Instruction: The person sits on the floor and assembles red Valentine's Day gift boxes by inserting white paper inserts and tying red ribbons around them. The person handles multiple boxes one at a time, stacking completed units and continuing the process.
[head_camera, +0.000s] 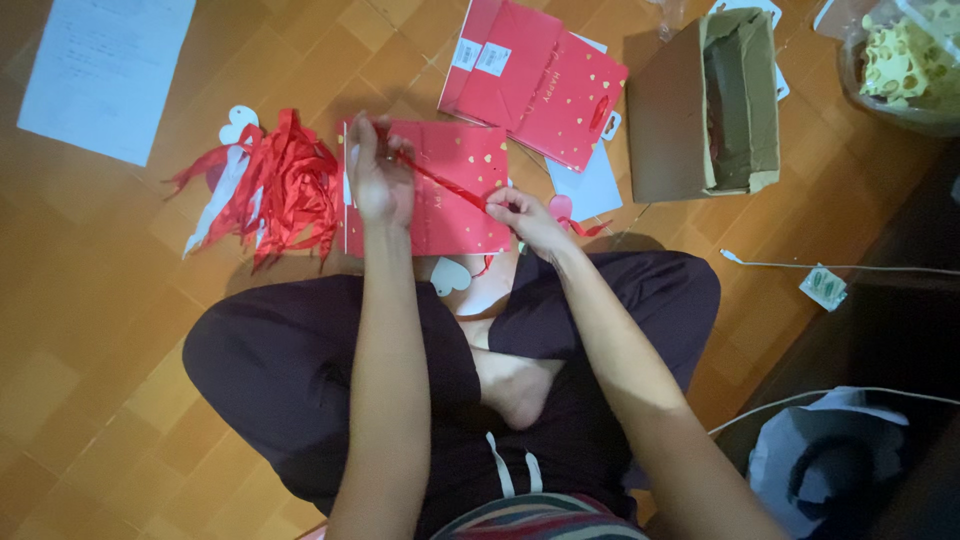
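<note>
Ribbon being strung on one red bag.
Left hand (380, 180) and right hand (520, 212) each pinched the red ribbon (445, 183) taut over the red gift bag (450, 215); loose ribbons (280, 190) lay left, more flat bags (545, 80) beyond.

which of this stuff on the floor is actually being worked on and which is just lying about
In hand:
- left hand and right hand, each pinching an end of a red ribbon
- flat red gift bag beneath them

Lying about:
- ribbon pile
- stacked red gift bags
- cardboard box
- white paper sheet
- heart tag

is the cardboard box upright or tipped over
Tipped over: the cardboard box lies on its side on the floor, its open mouth facing right.
</note>
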